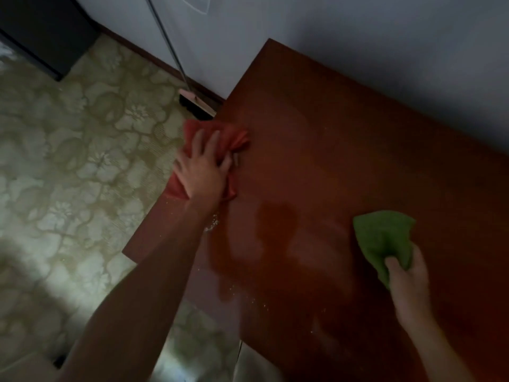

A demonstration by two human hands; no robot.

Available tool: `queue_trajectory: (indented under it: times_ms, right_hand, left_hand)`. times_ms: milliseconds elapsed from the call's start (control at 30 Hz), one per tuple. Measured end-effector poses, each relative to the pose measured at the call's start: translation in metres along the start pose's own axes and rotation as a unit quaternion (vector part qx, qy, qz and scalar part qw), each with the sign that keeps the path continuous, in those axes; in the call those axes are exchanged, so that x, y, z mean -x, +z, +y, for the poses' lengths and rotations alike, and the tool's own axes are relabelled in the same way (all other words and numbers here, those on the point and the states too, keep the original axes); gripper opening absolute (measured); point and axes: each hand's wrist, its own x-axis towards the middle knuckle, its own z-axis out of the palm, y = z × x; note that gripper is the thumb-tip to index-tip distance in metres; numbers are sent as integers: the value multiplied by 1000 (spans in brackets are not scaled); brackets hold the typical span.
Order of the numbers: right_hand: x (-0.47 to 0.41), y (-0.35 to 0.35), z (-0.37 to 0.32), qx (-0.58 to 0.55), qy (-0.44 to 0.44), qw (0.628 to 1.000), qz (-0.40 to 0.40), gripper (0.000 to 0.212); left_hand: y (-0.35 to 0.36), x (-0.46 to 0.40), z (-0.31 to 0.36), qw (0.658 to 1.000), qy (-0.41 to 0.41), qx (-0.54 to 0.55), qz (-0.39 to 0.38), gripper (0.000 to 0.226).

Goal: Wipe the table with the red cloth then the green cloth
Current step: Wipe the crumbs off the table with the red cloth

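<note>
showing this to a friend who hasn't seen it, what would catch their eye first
Probably the two bright cloths on the dark reddish table: the left hand presses the red cloth flat near the table's left edge, while the right hand grips the green cloth nearer the camera. Pale crumbs dot the wood between them.

The left hand [202, 164] lies flat with its fingers spread on the red cloth [220, 136]. The cloth sits at the left edge of the brown table [344, 150]. The right hand [407, 277] pinches the green cloth [382, 238] over the table. Small white crumbs [212, 224] lie near the left arm. A broom [197, 104] leans on the wall [358, 37], over a flowery floor [82, 133].
</note>
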Motion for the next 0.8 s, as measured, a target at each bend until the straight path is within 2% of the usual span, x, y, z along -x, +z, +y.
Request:
queue_trajectory:
  times_ms: [100,167,233,300,367,433,533,567,633,733,800]
  right_hand:
    - [11,4,-1,-33,-2,999,-31,34]
    - [13,3,-6,-66,-16,997,-38,33]
    - [9,1,-12,-86,-27,996,-25,36]
    - [4,1,-22,-105,-29,994,-7,37]
    - [-3,1,-32,-133,-35,990,12,32]
    - [-9,0,-40,-156,-37,987,30,28]
    - [-16,-1,-50,-179,-43,982,41,29]
    - [-18,0,-53,-189,-50,980,40,34]
    - [-21,3,-60,-206,-56,976,31,37]
    - [-25,16,-70,-205,-57,977,29,16]
    - [-28,28,-77,-180,-67,981,36,12]
  left_hand:
    - [-1,-4,2,995,-95,-2,7,58]
    - [2,4,26,994,-106,-13,5,58]
    - [7,24,59,999,-29,-23,-14,59]
    - [15,56,101,995,99,-28,-22,61]
    - [27,96,149,972,229,-35,-41,64]
    - [36,125,192,934,344,-35,-88,59]
    - [41,114,222,896,427,-32,-115,52]
    - [40,99,221,896,425,-30,-124,55]
    - [35,61,208,916,381,-17,-126,61]
    - [25,-1,161,970,232,4,-73,59]
    - [15,-35,114,988,146,-7,-45,57]
